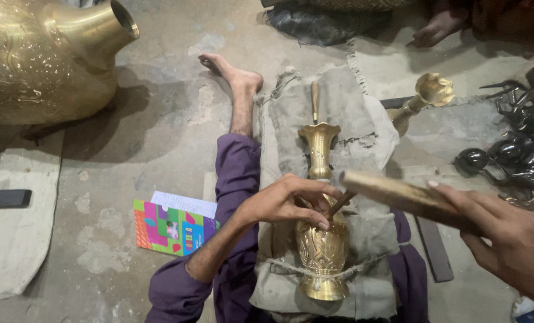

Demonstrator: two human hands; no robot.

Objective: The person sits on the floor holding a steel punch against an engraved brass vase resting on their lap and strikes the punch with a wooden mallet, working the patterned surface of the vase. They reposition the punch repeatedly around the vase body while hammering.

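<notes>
Left hand (285, 200) pinches a thin punch (340, 203) with fingers curled, its tip set against the brass vase (321, 239); right hand (506, 239) is closed around a flat wooden mallet (398, 194) raised above it. Vase lies across the lap on coarse grey cloth (362, 119), tied down by a rope (315, 270). Its body is polished, bulbous and finely engraved, with a slim neck and flared scalloped mouth.
</notes>
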